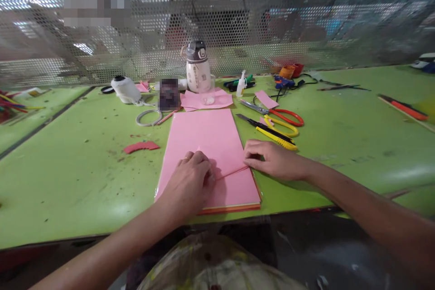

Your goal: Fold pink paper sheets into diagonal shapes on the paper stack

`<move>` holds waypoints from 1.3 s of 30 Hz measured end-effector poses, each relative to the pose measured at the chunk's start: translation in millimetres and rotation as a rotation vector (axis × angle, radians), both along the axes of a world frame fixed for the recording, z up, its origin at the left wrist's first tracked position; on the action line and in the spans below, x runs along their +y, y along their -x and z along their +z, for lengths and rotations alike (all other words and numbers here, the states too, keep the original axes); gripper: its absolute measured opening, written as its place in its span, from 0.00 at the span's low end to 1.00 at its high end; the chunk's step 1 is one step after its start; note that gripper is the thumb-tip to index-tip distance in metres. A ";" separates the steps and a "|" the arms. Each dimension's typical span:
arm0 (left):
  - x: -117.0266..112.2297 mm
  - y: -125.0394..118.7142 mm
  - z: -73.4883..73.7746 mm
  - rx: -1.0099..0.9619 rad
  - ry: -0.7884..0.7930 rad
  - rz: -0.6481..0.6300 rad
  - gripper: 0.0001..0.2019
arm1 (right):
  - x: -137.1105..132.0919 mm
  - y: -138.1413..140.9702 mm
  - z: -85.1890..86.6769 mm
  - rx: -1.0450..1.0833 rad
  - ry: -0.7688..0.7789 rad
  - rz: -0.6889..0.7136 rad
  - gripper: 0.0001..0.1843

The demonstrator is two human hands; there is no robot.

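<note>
A stack of pink paper sheets (207, 145) lies on the green table (74, 172) in front of me. My left hand (190, 181) rests on the lower part of the stack, fingers curled and pressing the top sheet, a ring on one finger. My right hand (272, 159) is at the stack's right edge, fingers pinched on the lifted edge of the top sheet. A thin fold or lifted edge runs between the two hands.
Right of the stack lie a yellow utility knife (275, 138), yellow-handled scissors (282, 126) and red-handled scissors (285, 115). Behind stand a white bottle (197, 70), pink paper pieces (207, 99), a glue bottle (241, 84). A red scrap (141, 147) lies left. A perforated screen backs the table.
</note>
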State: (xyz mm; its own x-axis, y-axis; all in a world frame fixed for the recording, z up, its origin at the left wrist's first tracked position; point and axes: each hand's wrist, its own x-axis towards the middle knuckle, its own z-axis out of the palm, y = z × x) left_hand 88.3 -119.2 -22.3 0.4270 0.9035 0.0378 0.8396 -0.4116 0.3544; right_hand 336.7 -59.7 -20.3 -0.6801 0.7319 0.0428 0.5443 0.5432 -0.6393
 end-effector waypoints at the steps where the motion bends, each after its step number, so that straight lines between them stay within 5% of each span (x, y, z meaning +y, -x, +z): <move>1: 0.2 -0.3 0.5 0.013 0.007 0.001 0.12 | -0.6 1.1 -0.1 -0.014 -0.012 -0.010 0.11; 10: -2.2 -7.9 2.0 0.169 -0.048 0.018 0.10 | -3.5 8.6 1.4 -0.050 0.028 -0.142 0.10; 29: -3.0 -10.7 3.3 0.166 -0.048 0.042 0.07 | -5.2 9.2 5.7 -0.073 0.080 -0.157 0.12; 35: -6.4 -9.3 -1.8 0.106 -0.084 0.077 0.04 | -10.8 6.2 -5.4 -0.021 -0.023 -0.180 0.09; 39: -8.7 -8.5 -1.6 0.043 -0.083 0.048 0.06 | -25.0 9.4 -13.3 0.067 -0.344 -0.098 0.08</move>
